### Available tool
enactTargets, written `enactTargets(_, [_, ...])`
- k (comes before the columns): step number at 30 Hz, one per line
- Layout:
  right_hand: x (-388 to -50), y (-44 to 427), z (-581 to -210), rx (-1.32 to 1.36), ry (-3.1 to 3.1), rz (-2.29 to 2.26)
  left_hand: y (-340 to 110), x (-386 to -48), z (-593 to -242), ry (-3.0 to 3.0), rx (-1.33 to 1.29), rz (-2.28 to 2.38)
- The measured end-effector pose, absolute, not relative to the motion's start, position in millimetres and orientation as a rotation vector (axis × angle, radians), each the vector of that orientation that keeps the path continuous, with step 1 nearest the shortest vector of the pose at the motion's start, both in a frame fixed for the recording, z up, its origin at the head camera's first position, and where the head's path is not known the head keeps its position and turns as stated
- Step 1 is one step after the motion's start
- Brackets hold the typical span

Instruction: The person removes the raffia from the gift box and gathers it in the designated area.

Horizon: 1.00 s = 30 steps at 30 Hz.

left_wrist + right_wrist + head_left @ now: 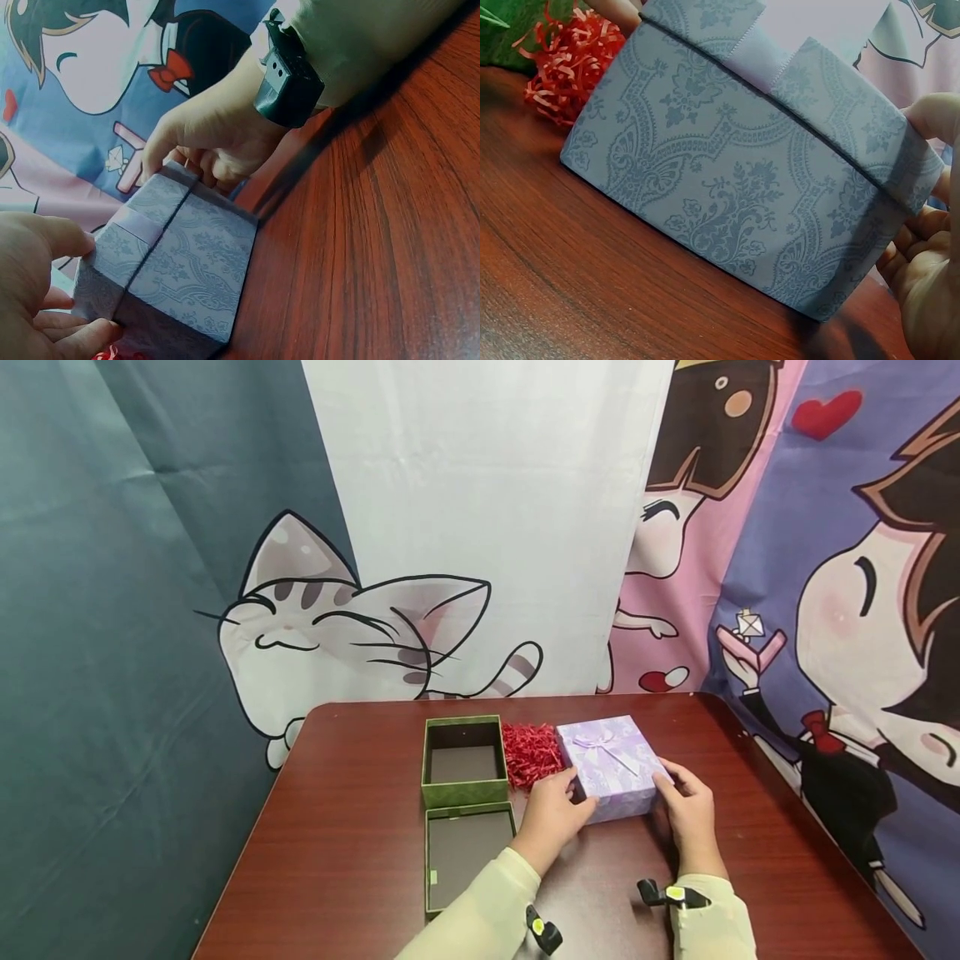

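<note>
A lidded lavender patterned box (pixel 611 764) with a ribbon bow on top stands at the table's right side. My left hand (pixel 553 814) grips its left edge near the front corner, thumb on the near side. At the right front corner my right hand (pixel 688 810) holds the box, its thumb by the lid. In the left wrist view both hands, left (pixel 37 289) and right (pixel 217 142), are at opposite ends of the box (pixel 187 262). The right wrist view shows the front of the box (pixel 735 165) tilted in the picture, with the right hand (pixel 930 247) at its end.
Red shredded paper (pixel 531 753) lies just left of the lavender box. Farther left, an open green box (pixel 465 793) stands behind its green-rimmed lid (pixel 468 852), which lies inside up on the brown table (pixel 337 827). Printed curtains hang behind the table.
</note>
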State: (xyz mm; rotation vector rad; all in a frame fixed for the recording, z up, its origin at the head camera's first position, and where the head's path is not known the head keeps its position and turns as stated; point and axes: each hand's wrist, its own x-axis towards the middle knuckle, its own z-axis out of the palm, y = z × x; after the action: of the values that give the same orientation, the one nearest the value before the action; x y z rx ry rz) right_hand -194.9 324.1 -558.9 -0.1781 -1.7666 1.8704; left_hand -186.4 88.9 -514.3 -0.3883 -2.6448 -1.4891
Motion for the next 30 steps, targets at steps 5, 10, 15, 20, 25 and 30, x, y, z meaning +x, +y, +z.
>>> enactTargets(5, [-196.6, 324.0, -557.5, -0.186, -1.757, 1.886, 89.6, -188.7, -513.4, -2.612, -0.365, -1.572])
enactTargets(10, [-199.0, 326.3, -558.4, -0.174, -1.745, 1.909, 89.9, -189.6, -512.6, -2.596, -0.348, -1.604])
enactTargets(15, [-198.3, 323.9, -558.5, -0.152, -1.718, 1.908, 90.1, -189.7, -513.5, -2.604, -0.334, -1.602])
enactTargets(20, [-196.6, 322.3, -559.2, -0.131, -1.695, 1.889, 90.7, -189.6, -514.9, -2.601, -0.341, -1.602])
enactTargets(25, [-195.8, 322.4, -559.0, -0.115, -1.689, 1.879, 90.5, -189.9, -515.8, -2.569, -0.349, -1.63])
enactTargets(30, [-196.0, 324.3, -558.1, -0.1, -1.712, 1.863, 90.7, -190.7, -516.3, -2.524, -0.366, -1.662])
